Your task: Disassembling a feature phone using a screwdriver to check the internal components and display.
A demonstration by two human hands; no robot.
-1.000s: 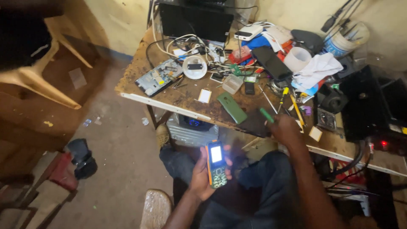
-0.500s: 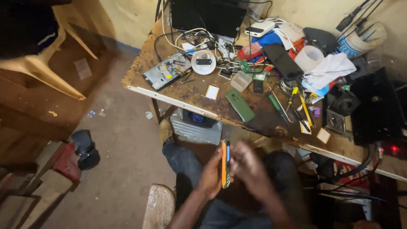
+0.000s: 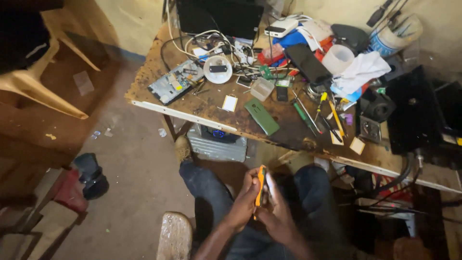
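- Left hand [image 3: 244,204] and right hand [image 3: 278,217], lower centre of frame, are both gripping an orange-edged phone [image 3: 261,188] held edge-on.
- Cluttered tabletop [image 3: 211,108] is lying above them.

Dim, warm indoor light falls from the far side onto the workbench [image 3: 202,108], whose cluttered top is the brightest part; the near floor and the left and right edges sink into shadow; the white cloth [image 3: 363,72] glares slightly; the whole picture is soft, with wide-angle bending at the edges.

phone [image 3: 260,185] between both hands, over lap | workbench [image 3: 202,108] ahead | chair [image 3: 33,82] left
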